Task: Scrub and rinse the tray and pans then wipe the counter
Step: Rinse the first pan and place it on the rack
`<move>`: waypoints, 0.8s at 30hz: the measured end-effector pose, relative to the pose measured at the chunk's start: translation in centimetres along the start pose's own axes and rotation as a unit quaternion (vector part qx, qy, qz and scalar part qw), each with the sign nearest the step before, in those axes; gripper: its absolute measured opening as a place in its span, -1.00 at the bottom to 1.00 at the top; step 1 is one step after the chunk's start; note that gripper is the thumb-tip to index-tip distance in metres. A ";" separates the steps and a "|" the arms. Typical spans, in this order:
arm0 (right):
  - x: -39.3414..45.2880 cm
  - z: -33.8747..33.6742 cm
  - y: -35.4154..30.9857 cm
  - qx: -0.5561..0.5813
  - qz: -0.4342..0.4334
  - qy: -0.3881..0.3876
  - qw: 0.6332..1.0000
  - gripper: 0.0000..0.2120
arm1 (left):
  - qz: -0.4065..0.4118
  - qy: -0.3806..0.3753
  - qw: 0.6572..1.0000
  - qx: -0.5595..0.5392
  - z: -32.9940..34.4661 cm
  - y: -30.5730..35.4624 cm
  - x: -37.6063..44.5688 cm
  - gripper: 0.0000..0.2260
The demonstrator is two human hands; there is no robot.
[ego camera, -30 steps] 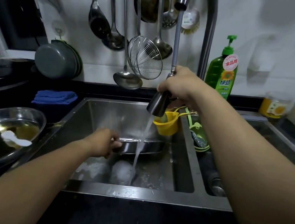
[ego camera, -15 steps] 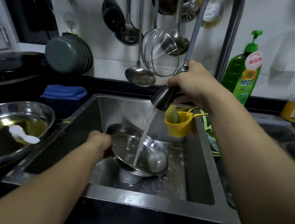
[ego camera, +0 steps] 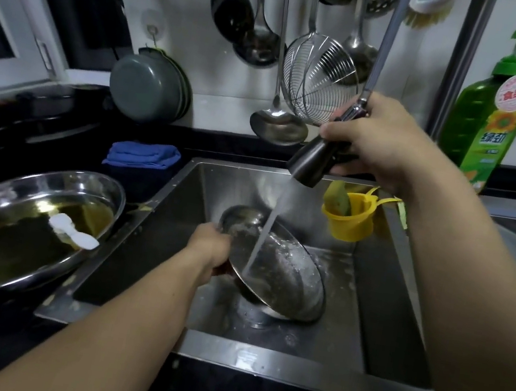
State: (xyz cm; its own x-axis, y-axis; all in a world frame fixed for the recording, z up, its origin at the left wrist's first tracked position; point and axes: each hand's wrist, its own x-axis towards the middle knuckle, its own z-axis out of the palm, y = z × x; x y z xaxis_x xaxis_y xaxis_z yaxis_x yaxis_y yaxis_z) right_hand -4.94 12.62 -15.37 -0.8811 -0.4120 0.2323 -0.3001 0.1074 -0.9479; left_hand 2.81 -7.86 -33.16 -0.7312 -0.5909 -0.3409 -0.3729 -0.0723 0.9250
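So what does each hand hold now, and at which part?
The left hand grips the steel pan at its left rim, tilted in the sink. The right hand grips the pull-out sprayer head around its upper body.

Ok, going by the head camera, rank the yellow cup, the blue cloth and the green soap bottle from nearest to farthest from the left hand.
From the left hand, which grips the pan's rim in the sink:
1. Blue cloth, on the counter behind and to its left.
2. Yellow cup, hanging at the sink's right wall; close to the cloth's distance.
3. Green soap bottle, far right, by the wall.
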 end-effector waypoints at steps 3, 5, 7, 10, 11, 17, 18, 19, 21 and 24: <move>0.2 0.6 0.2 0.010 -0.009 0.013 1.000 -0.75 | 0.042 0.017 0.997 0.061 -0.5 0.3 0.3 -0.93; 0.7 1.1 0.4 0.007 -0.012 0.032 0.999 -0.75 | 0.055 0.032 0.995 0.080 -1.0 0.4 0.6 -0.90; 1.3 1.6 0.6 -0.004 -0.014 0.063 0.998 -0.74 | 0.078 0.054 0.992 0.088 -1.1 0.5 0.6 -0.92; 2.3 1.7 1.4 -0.032 -0.023 0.109 0.993 -0.71 | 0.131 0.082 0.981 0.114 -0.6 0.6 0.1 -0.92; 2.6 1.7 1.7 -0.045 -0.031 0.122 0.991 -0.72 | 0.149 0.092 0.976 0.128 -0.5 0.6 0.0 -0.93; 2.3 0.2 2.1 -0.172 -0.065 0.177 0.967 -0.80 | 0.227 0.109 0.949 0.191 -0.1 1.1 -1.6 -0.87; 2.2 -0.1 2.2 -0.187 -0.070 0.177 0.964 -0.81 | 0.237 0.109 0.945 0.197 -0.2 1.3 -1.7 -0.85; 2.0 -0.4 2.1 -0.205 -0.072 0.173 0.961 -0.81 | 0.249 0.108 0.940 0.205 -0.3 1.6 -1.7 -0.85; 1.7 -1.1 1.8 -0.243 -0.069 0.151 0.956 -0.83 | 0.274 0.106 0.929 0.223 -0.9 2.6 -2.0 -0.88; 1.0 -2.0 0.7 -0.266 -0.036 0.110 0.957 -0.76 | 0.316 0.115 0.908 0.251 -2.0 4.1 -2.8 -0.87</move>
State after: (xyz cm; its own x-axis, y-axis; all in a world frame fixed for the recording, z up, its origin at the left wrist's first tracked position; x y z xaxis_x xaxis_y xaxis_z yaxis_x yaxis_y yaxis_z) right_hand -6.76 14.08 -15.36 -0.8895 -0.2415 0.3878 -0.4543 0.5563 -0.6957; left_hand 4.47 -8.16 -28.08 -0.7728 -0.5434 0.3279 -0.1763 0.6801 0.7116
